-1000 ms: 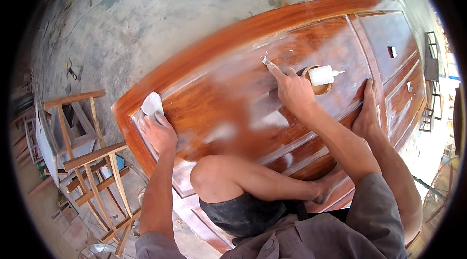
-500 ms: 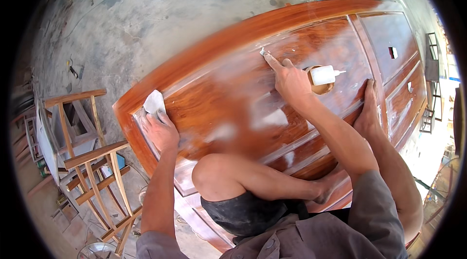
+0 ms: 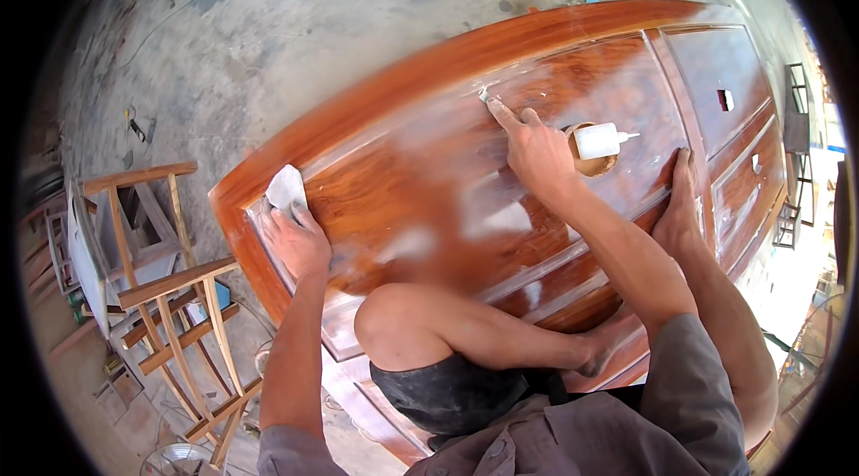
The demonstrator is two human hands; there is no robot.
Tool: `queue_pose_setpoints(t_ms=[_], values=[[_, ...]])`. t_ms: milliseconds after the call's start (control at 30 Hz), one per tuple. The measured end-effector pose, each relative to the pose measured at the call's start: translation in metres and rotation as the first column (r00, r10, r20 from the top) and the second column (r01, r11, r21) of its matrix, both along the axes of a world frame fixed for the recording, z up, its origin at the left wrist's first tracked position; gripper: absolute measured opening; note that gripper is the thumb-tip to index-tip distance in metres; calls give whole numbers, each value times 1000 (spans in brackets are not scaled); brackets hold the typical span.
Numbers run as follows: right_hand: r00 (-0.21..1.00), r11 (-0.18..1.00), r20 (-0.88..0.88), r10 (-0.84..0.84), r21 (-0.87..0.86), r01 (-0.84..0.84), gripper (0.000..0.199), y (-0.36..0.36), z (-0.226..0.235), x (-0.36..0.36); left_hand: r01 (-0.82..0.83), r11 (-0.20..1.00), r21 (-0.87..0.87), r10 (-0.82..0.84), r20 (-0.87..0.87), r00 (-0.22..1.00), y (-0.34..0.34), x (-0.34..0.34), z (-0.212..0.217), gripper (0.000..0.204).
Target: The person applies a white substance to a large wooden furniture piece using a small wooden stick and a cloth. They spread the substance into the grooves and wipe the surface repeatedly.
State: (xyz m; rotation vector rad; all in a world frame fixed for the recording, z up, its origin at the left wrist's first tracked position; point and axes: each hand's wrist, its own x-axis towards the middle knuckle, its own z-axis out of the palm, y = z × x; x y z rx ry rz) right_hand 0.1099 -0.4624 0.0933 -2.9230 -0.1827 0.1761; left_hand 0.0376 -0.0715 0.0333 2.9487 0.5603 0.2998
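Note:
A large reddish-brown wooden door panel (image 3: 394, 149) lies beneath me, streaked with whitish dust. At its left end, my left hand (image 3: 300, 239) rests on the frame and holds a folded white sheet (image 3: 286, 187) at the fingers; whether it is paper or cloth is unclear. My right hand (image 3: 541, 149) presses a stretched index finger on a small whitish dab (image 3: 484, 94) at the edge of the inset panel, its other fingers curled. Just right of that hand, a white squeeze bottle (image 3: 597, 141) with a narrow nozzle lies across a round bowl (image 3: 596, 168) of brown material.
My bent leg and bare foot (image 3: 684, 176) rest on the door. Wooden frames (image 3: 179, 284) stand at the left, with a metal fan-like guard (image 3: 179, 461) below them. Stained concrete floor (image 3: 268, 46) stretches beyond the door. Dark frames (image 3: 795, 154) stand at the far right.
The view has shifted very slightly. Both hands keep their places on the door, the right fingertip still at the whitish dab.

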Motion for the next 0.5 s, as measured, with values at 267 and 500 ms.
queue_pose_setpoints(t_ms=[267, 500], values=[[997, 997, -81, 16, -68, -21, 64, 4, 11, 2, 11, 1000, 10, -11, 49, 999, 4, -2, -4, 40], [996, 998, -91, 10, -61, -15, 61, 1, 10, -1, 6, 1000, -24, -5, 12, 1000, 0, -1, 3, 40]])
